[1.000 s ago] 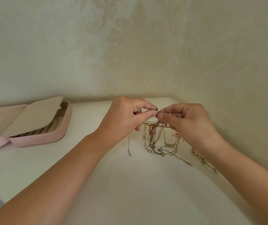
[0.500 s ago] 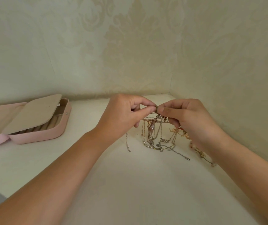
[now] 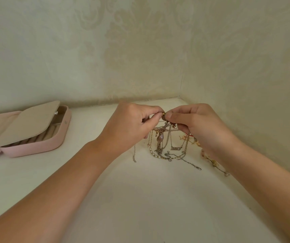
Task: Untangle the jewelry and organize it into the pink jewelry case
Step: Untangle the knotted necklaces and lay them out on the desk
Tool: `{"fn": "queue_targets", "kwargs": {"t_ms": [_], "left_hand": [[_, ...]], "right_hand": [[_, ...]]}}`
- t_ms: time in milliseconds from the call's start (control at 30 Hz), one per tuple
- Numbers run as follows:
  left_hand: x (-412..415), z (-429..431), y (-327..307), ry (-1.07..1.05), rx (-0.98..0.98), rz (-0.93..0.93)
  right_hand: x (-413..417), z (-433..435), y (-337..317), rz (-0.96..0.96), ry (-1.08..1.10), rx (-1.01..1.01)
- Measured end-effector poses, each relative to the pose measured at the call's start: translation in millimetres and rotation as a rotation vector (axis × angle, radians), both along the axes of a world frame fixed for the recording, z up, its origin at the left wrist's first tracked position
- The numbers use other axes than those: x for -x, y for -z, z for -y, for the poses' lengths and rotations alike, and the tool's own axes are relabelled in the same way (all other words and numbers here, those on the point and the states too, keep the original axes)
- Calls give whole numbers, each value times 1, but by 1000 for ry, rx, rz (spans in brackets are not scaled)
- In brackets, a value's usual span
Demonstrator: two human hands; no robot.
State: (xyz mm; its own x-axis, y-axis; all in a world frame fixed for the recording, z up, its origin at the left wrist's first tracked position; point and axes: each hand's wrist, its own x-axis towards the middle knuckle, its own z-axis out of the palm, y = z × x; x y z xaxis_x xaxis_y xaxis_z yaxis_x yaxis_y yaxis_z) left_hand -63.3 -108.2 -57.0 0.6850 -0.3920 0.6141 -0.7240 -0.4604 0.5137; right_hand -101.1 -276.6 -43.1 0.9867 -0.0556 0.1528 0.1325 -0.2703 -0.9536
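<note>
Progress: early. Pinching jewelry tangle (image 3: 165,144) with left hand (image 3: 130,125) and right hand (image 3: 199,128), leaving pink jewelry case (image 3: 35,148) apparently unfilled.

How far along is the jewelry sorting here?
Done: only the pink jewelry case lies open. In hand: the left hand and right hand pinch the top of the tangle of chains, lifted, ends trailing on the white surface. Left: separating every piece and putting each into the case; none visibly there.

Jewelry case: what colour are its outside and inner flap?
Jewelry case pink outside, inner flap beige; clearest in the head view.
</note>
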Motion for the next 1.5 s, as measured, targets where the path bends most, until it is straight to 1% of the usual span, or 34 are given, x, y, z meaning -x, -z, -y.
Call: {"fn": "queue_targets", "kwargs": {"t_ms": [233, 333, 400, 533, 600, 733, 800, 867, 933, 1033, 1100, 1200, 1267, 1300, 1367, 1433, 1500], "left_hand": [[-2, 0, 0, 0, 1, 2], [-1, 2, 2, -6, 11, -24], [-1, 3, 3, -14, 17, -47], [1, 5, 4, -14, 27, -51], [2, 7, 3, 0, 93, -87], [-5, 2, -2, -12, 391, -255], [-12, -4, -3, -28, 442, -387], [-16, -6, -1, -31, 397, -519], [-17, -5, 2, -39, 290, -611], [-17, -5, 3, -72, 161, -727], [-18, -6, 2, -93, 163, -790], [-22, -13, -1, -137, 270, -880], [-26, -19, -2, -186, 306, -909], [-28, -20, 0, -211, 293, -903], [-31, -19, 3, -218, 223, -821], [-30, -15, 5, -98, 151, -745], [-24, -9, 6, 159, 83, -765]], "right_hand": [[-6, 5, 0, 80, 8, 101], [-4, 5, 0, 149, 15, 217], [-4, 5, 0, 159, 10, 254], [-8, 8, 1, 65, 5, 169], [-9, 10, 1, 28, -17, 109], [-11, 17, 2, -42, -84, -23], [-12, 20, 3, -75, -106, 1], [-11, 19, 6, -84, -78, 113], [-11, 15, 7, -64, -31, 183], [-12, 13, 6, -61, -30, 115], [-12, 12, 5, -61, -57, 109], [-12, 11, 6, -43, -70, 192], [-12, 11, 7, -30, -87, 198], [-12, 12, 6, -20, -109, 189], [-11, 12, 6, 3, -165, 187], [-10, 10, 7, 30, -211, 215], [-9, 7, 9, 59, -254, 226]]}}
